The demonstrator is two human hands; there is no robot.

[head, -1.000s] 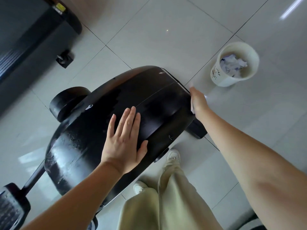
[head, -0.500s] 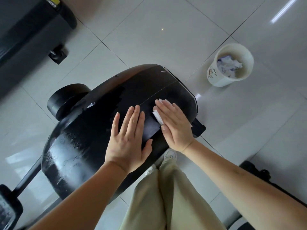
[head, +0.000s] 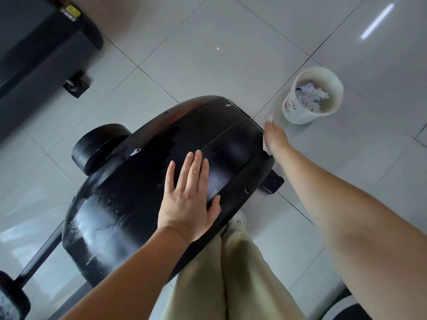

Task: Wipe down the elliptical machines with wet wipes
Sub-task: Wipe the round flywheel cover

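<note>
The left hand lies flat, fingers straight, on top of the black housing, holding nothing. The right hand is at the housing's far right end, with a white wipe showing under it. The hand is blurred, so I cannot tell its grip. A bin of crumpled wipes stands on the floor near that end.

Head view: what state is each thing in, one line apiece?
Elliptical housing: partly wet, streaked.
Left hand: flat on housing, fingers straight.
Right hand: at housing's far end, on wipe; grip unclear.
Wet wipe: mostly hidden under right hand.
White bucket: upright, open, holding crumpled wipes.
</note>
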